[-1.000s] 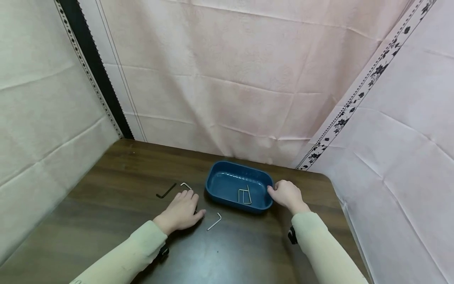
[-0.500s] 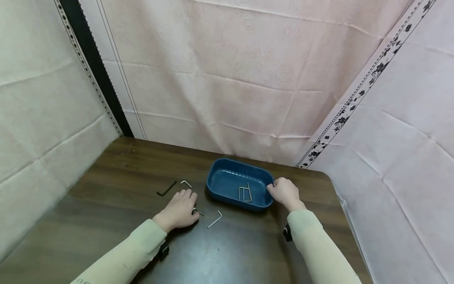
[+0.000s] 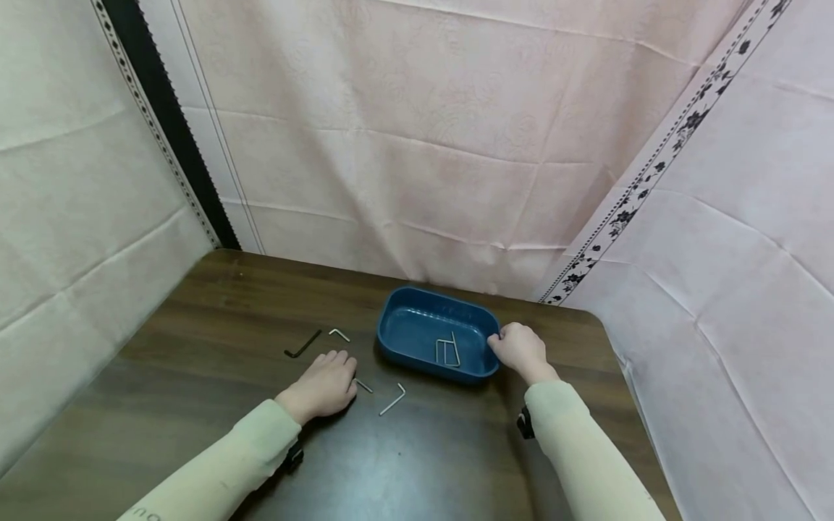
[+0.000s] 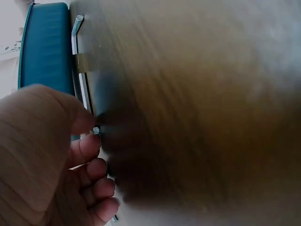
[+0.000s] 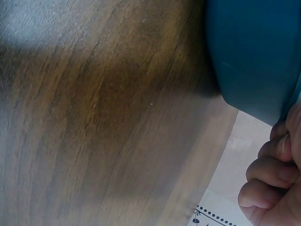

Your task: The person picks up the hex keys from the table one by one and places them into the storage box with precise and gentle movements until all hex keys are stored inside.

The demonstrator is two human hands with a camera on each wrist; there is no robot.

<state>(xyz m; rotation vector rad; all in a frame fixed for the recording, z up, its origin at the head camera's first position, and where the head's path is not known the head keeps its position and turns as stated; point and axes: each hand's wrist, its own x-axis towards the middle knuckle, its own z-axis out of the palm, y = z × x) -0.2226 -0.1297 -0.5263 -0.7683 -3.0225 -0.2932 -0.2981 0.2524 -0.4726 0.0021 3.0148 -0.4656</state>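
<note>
My left hand [image 3: 321, 385] is low over the table, fingers curled. Its thumb and index finger pinch one end of a silver hex key [image 3: 363, 386], whose other end sticks out to the right. A second silver hex key [image 3: 393, 400] lies just right of it, apart from the hand. Beyond the left fingertips lie a black hex key [image 3: 303, 344] and a short silver hex key [image 3: 339, 334]. My right hand [image 3: 523, 352] grips the right end of a blue tray [image 3: 417, 365], its fingers curled at the rim [image 5: 290, 110]. Inside the tray lie silver hex keys [image 3: 456, 349].
The dark wooden table [image 3: 221, 405] ends at a pale cloth backdrop [image 3: 404, 181] just behind the tray. More cloth hangs at the left [image 3: 78, 239] and right [image 3: 717, 275] sides.
The left thumb has drawn in toward the fingers, and the silver hex key beside it has come into view. My right hand keeps its grip on the tray. The head view has shifted slightly.
</note>
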